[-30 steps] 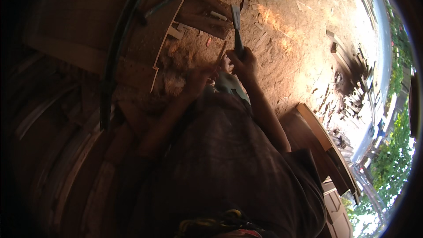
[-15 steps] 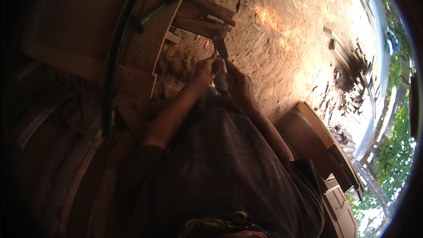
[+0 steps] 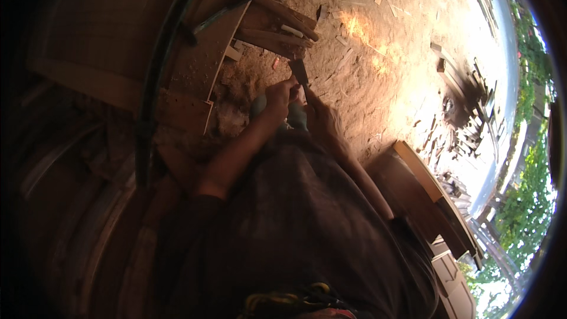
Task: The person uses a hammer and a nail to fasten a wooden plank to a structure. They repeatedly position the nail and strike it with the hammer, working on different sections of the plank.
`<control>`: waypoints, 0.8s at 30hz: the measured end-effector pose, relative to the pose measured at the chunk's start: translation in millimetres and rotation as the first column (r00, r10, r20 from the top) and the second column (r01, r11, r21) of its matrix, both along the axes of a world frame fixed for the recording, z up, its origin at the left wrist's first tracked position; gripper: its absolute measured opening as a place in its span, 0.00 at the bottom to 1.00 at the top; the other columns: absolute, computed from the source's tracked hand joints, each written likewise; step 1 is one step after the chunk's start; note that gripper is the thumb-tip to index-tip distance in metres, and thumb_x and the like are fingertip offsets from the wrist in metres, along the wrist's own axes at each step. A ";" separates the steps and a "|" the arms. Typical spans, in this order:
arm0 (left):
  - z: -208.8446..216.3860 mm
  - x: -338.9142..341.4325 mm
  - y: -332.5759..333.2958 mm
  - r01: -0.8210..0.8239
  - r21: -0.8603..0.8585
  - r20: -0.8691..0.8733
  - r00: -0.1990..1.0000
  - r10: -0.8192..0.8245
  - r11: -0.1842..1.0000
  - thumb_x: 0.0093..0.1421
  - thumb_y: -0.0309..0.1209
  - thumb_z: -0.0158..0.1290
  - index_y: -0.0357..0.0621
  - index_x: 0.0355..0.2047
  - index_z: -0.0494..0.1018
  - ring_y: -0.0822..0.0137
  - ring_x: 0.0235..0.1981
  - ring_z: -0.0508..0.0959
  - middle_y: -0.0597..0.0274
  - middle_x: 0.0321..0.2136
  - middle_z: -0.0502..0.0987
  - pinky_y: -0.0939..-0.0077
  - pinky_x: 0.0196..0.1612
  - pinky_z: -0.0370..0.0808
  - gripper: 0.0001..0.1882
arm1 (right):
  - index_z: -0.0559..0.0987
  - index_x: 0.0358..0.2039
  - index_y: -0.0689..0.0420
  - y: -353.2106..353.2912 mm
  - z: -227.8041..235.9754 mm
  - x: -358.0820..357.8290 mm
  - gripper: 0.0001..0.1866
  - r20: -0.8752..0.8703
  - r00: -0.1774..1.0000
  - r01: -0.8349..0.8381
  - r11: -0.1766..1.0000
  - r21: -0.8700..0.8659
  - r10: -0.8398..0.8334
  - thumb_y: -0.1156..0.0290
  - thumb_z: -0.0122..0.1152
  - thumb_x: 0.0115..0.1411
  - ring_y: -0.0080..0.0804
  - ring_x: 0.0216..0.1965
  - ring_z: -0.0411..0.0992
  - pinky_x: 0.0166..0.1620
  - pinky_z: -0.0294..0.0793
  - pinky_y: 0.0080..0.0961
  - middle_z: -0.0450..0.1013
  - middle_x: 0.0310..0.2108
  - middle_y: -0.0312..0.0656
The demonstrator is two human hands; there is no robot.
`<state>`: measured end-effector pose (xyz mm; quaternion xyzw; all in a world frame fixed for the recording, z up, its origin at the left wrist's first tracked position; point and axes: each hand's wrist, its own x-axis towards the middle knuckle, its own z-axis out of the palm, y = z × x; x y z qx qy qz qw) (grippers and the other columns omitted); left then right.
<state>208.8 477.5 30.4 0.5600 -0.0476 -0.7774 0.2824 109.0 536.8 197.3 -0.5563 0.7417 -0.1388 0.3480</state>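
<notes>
My right hand (image 3: 323, 117) is closed around the lower end of a dark flat-bladed tool (image 3: 300, 72). Its blade points away from me and widens toward the far end; the exact kind is unclear. My left hand (image 3: 279, 95) is curled shut just left of the blade, close to my right fingers. Whatever the left fingers pinch is too small and dim to make out. Both hands are held in front of my dark shirt (image 3: 295, 201), above the ground. Past the blade tip lie dark wooden boards (image 3: 271, 38).
A wooden panel (image 3: 183, 109) with a curved dark bar (image 3: 155, 71) across it stands at the left. Wood scraps (image 3: 378, 0) lie on the sandy ground (image 3: 366, 88). At the right are a scrap-wood pile (image 3: 466, 124) and a wooden furniture piece (image 3: 407, 183).
The blade has turned so that more of its broad face shows, and its tip has come slightly nearer. Both hands stay close together, with the left shifted slightly.
</notes>
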 end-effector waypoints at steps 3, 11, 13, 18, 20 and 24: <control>10.7 -2.8 2.2 0.014 -0.022 0.081 0.997 -0.013 1.000 0.64 0.34 0.61 0.34 0.31 0.80 0.73 0.19 0.75 0.61 0.25 0.80 0.79 0.24 0.71 0.13 | 0.76 0.61 0.50 -0.4 -25.5 -5.5 0.23 0.078 0.994 0.090 0.990 -0.107 -0.082 0.65 0.53 0.65 0.56 0.35 0.80 0.40 0.78 0.47 0.79 0.33 0.60; 12.6 -1.1 -3.6 0.094 -0.099 0.182 0.980 -0.075 0.991 0.63 0.35 0.61 0.35 0.33 0.81 0.74 0.20 0.76 0.62 0.24 0.81 0.80 0.23 0.70 0.12 | 0.74 0.62 0.48 2.3 -35.7 -3.0 0.24 0.036 0.990 0.134 0.991 -0.009 -0.133 0.66 0.53 0.64 0.55 0.40 0.80 0.44 0.79 0.46 0.79 0.38 0.58; 21.1 -4.5 2.2 0.079 -0.141 0.197 0.979 -0.050 0.987 0.63 0.35 0.62 0.35 0.33 0.82 0.74 0.20 0.76 0.62 0.23 0.81 0.80 0.23 0.71 0.12 | 0.69 0.66 0.40 -11.4 -58.2 -10.0 0.27 -0.004 0.988 0.154 0.984 0.089 -0.155 0.61 0.52 0.65 0.55 0.40 0.80 0.42 0.78 0.49 0.79 0.38 0.57; 13.7 -1.5 -2.2 0.024 0.046 -0.104 0.994 -0.019 0.999 0.66 0.35 0.59 0.37 0.39 0.80 0.73 0.27 0.78 0.63 0.29 0.81 0.80 0.30 0.73 0.12 | 0.69 0.66 0.37 -5.2 -98.6 -23.9 0.26 -0.021 0.988 0.150 0.989 -0.009 -0.150 0.60 0.51 0.67 0.58 0.43 0.79 0.44 0.77 0.49 0.79 0.40 0.59; -9.4 5.3 -1.0 -0.013 0.084 -0.282 0.959 0.036 0.996 0.67 0.36 0.58 0.38 0.41 0.79 0.72 0.30 0.78 0.63 0.30 0.80 0.79 0.32 0.74 0.12 | 0.71 0.65 0.40 -5.7 -87.9 -20.2 0.25 0.020 0.987 0.161 0.987 0.003 -0.161 0.62 0.52 0.66 0.57 0.44 0.79 0.45 0.78 0.47 0.79 0.40 0.58; -30.8 3.4 2.4 -0.059 0.054 -0.312 0.947 0.073 0.997 0.68 0.36 0.57 0.40 0.41 0.78 0.71 0.30 0.77 0.63 0.31 0.79 0.76 0.35 0.75 0.11 | 0.75 0.62 0.48 9.7 -42.3 -18.0 0.23 0.057 0.986 0.154 0.985 0.080 -0.158 0.66 0.56 0.65 0.53 0.43 0.80 0.46 0.79 0.43 0.80 0.40 0.56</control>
